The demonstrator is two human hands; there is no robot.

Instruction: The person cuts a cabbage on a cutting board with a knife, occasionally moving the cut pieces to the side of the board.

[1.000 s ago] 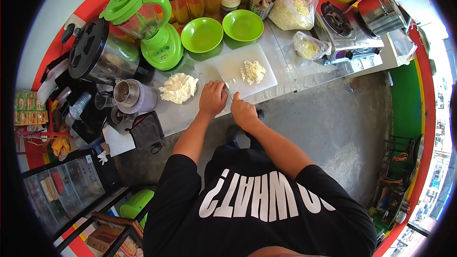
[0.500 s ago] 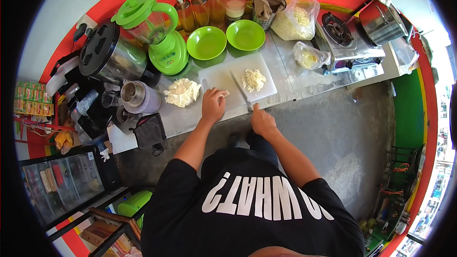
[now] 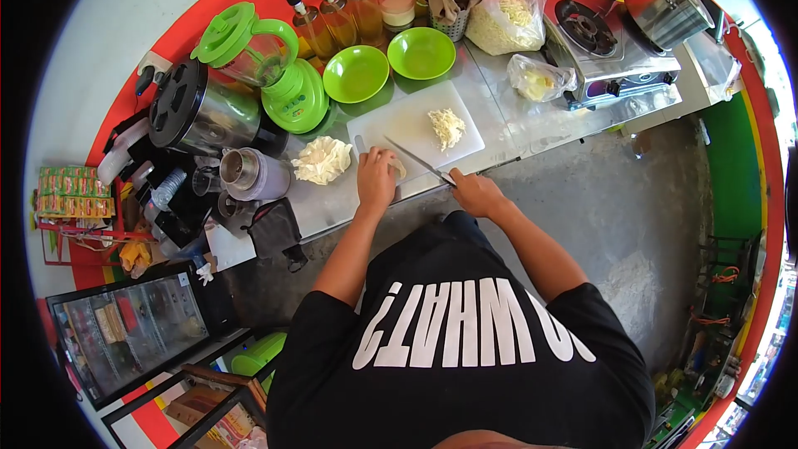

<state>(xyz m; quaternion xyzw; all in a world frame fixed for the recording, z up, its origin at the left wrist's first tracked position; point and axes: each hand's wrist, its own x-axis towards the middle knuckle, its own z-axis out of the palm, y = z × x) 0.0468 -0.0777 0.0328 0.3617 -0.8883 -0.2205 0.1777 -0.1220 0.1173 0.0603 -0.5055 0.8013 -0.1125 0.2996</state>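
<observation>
My right hand (image 3: 477, 194) is closed round the handle of a kitchen knife (image 3: 420, 160). The blade slants up and left over the near edge of a white cutting board (image 3: 399, 122), its tip a little way off my left hand (image 3: 377, 176). Fingers bent, my left hand rests at the board's near-left edge with a pale piece (image 3: 399, 169) at its fingertips; its kind is too small to tell. On the board's right half lies a heap of pale shreds (image 3: 447, 128). Left of the board sits a crumpled, pale, leafy clump (image 3: 322, 160), perhaps cabbage.
Two green bowls (image 3: 356, 74) stand behind the board, beside a green blender (image 3: 293, 96) and several pump bottles (image 3: 337, 17). To the right are a bag of pale shreds (image 3: 507, 21), a smaller bag (image 3: 540, 79) and a gas stove (image 3: 611, 50). A steel-topped jar (image 3: 253, 175) stands left.
The knife has swung so its tip points further left, away from the shred heap. My right hand has moved right, and the camera view has shifted slightly.
</observation>
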